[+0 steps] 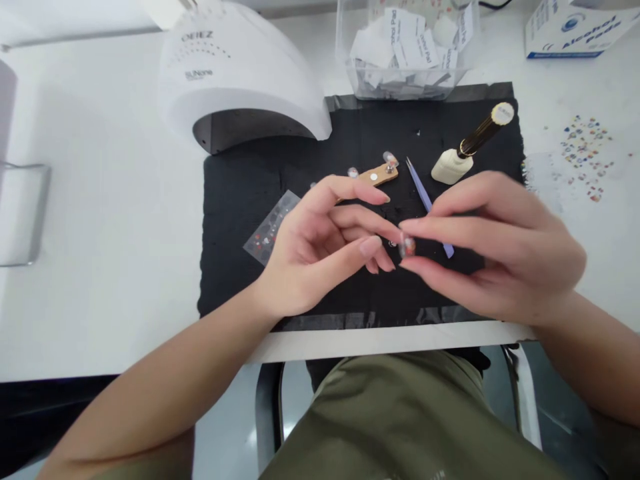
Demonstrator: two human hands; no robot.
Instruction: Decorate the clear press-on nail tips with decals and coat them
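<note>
My right hand (505,247) pinches a small decorated false nail (408,247) between thumb and fingers; it is clear with orange and white bits. Beside it is my left hand (325,247), palm turned up and fingers spread, one fingertip reaching the nail's near side. Behind the left fingers, a wooden display stick (377,176) carries another decorated nail (391,159) at its end. Purple tweezers (421,187) lie partly hidden behind the right hand. Partly under the left hand is a clear sticker sheet (265,233) with red and white spots.
A white nail lamp (250,60) stands at the back left of the black mat (235,280). A cream polish bottle (453,165) stands tilted in view. Behind are a clear bin (405,83) of alcohol pads and their box (575,30). Tiny gems (585,150) lie scattered right.
</note>
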